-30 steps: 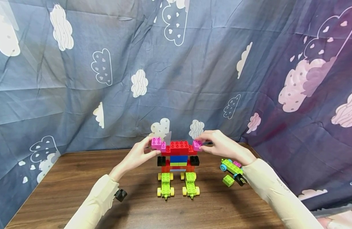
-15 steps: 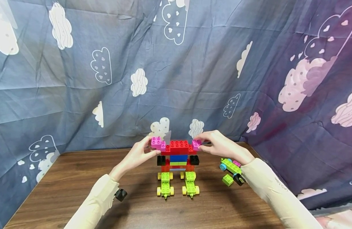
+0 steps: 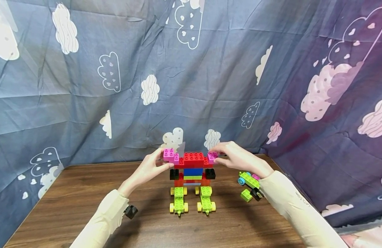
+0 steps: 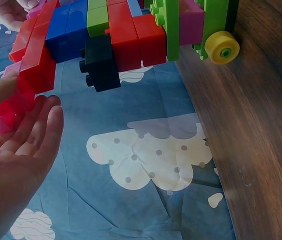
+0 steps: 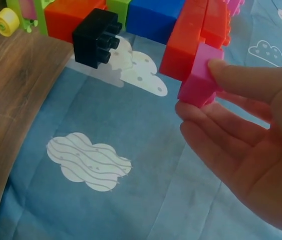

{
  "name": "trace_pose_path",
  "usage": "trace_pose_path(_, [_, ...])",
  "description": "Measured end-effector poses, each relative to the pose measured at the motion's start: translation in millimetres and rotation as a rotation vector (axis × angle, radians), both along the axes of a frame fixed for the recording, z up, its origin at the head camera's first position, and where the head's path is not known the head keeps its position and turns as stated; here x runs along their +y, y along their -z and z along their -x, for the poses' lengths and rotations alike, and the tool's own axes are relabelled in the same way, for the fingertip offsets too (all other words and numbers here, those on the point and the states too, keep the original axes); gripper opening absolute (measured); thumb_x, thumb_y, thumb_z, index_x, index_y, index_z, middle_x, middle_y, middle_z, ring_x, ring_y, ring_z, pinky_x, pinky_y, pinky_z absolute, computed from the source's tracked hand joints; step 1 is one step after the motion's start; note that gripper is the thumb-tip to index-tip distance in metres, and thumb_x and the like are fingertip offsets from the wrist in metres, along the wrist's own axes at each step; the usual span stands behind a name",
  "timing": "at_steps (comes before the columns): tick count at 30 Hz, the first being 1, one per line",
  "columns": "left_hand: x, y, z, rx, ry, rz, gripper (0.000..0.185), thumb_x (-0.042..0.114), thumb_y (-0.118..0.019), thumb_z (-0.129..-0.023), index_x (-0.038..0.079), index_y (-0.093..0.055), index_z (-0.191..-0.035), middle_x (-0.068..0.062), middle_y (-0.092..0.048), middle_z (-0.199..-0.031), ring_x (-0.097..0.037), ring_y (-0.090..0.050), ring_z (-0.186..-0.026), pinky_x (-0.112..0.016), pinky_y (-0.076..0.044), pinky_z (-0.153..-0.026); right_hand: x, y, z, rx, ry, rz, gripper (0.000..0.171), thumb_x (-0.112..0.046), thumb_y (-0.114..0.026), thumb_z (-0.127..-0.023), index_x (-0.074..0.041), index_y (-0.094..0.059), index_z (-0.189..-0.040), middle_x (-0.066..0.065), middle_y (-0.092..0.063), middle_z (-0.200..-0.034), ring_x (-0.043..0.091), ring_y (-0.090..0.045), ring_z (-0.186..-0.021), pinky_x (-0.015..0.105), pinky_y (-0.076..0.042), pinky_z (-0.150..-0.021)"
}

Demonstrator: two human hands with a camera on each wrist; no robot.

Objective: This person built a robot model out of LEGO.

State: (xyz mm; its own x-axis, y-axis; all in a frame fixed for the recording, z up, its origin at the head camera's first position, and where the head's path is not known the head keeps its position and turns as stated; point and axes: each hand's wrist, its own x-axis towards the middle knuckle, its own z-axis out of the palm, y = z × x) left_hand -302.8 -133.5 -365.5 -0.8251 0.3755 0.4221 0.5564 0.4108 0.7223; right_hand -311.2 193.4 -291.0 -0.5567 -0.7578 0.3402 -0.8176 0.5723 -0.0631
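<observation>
A brick figure (image 3: 192,174) stands on the wooden table (image 3: 85,206): red top, blue and yellow middle, black side bricks, two green wheeled feet. My left hand (image 3: 166,162) holds the pink brick (image 3: 169,155) at the figure's left shoulder, thumb in front and fingers behind. My right hand (image 3: 216,155) pinches the pink brick (image 3: 212,157) at the right shoulder. In the right wrist view the thumb lies on that pink brick (image 5: 200,82) with the fingers below it. In the left wrist view my left hand (image 4: 25,115) is at the red end of the figure (image 4: 30,65).
To the right of the figure lie a small green wheeled piece (image 3: 248,179), a loose green brick (image 3: 246,195) and a black piece (image 3: 257,194). A black object (image 3: 131,211) sits by my left sleeve. Cloud-print cloth (image 3: 191,86) hangs behind and at both sides.
</observation>
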Motion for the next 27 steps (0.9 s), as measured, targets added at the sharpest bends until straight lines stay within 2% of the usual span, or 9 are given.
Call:
trace_pose_path(7, [0.0,-0.6,0.6,0.016,-0.008,0.021,0.05,0.021,-0.076,-0.088,0.009,-0.052,-0.13,-0.012,-0.068,-0.114,-0.021,-0.068,-0.096,-0.041,-0.058,-0.086,-1.8,0.1,-0.7,0.023,0.008,-0.007,0.024,-0.013,-0.076,-0.086,-0.005,-0.072,-0.109,0.004,-0.074,-0.1,0.015,-0.067,-0.088,0.035,-0.056,-0.083])
trace_pose_path(19, [-0.7,-0.7,1.3,0.023,0.001,0.016,0.052,0.02,-0.076,-0.087,0.008,-0.052,-0.131,-0.012,-0.067,-0.115,-0.022,-0.068,-0.097,-0.042,-0.058,-0.087,-4.0,-1.2,-3.6,0.032,0.013,-0.008,0.023,-0.012,-0.075,-0.086,-0.005,-0.072,-0.108,0.004,-0.073,-0.098,0.014,-0.066,-0.084,0.033,-0.056,-0.079])
trace_pose_path(24, [-1.1,-1.3,0.5,0.022,0.005,0.023,0.052,0.023,-0.076,-0.088,0.009,-0.051,-0.132,-0.011,-0.067,-0.115,-0.021,-0.067,-0.096,-0.035,-0.058,-0.086,-4.6,-1.1,-4.6,0.049,0.022,-0.006,0.023,-0.013,-0.077,-0.085,-0.005,-0.072,-0.106,0.004,-0.073,-0.096,0.014,-0.065,-0.082,0.033,-0.056,-0.078])
trace_pose_path(27, [-1.5,-1.2,-0.1,0.021,0.014,0.02,0.054,0.024,-0.075,-0.088,0.011,-0.05,-0.134,-0.011,-0.067,-0.117,-0.021,-0.067,-0.098,-0.037,-0.059,-0.087,-4.7,-0.3,-4.9,0.074,0.009,-0.009,0.023,-0.012,-0.077,-0.084,-0.005,-0.072,-0.105,0.005,-0.072,-0.095,0.015,-0.065,-0.082,0.033,-0.056,-0.077])
